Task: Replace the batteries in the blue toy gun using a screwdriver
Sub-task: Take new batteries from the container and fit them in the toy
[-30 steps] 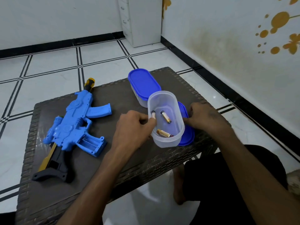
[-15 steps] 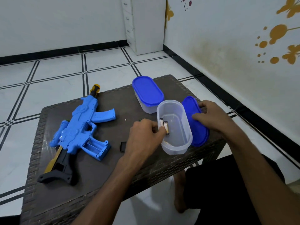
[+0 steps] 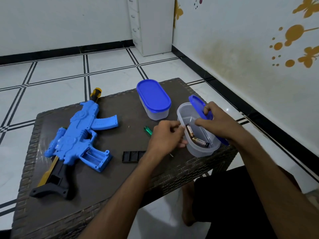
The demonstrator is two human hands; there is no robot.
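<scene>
Lid (image 3: pixel 198 107): now lifted over the tub (image 3: pixel 198 149), pinched by right hand (image 3: pixel 219 123).
Left hand (image 3: pixel 165 137): curled, steadying tub rim.
Batteries (image 3: pixel 191 133): stowed; closing due.

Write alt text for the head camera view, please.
A person's right hand holds a blue lid over an open clear container of batteries, steadied by the left hand. A blue toy gun lies with its compartment open.

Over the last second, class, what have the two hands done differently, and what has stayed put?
The right hand has lifted the blue oval lid off the table and tilts it over the clear open tub. The left hand stays at the tub's rim. The blue toy gun and the closed blue-lidded tub have not moved.
</scene>
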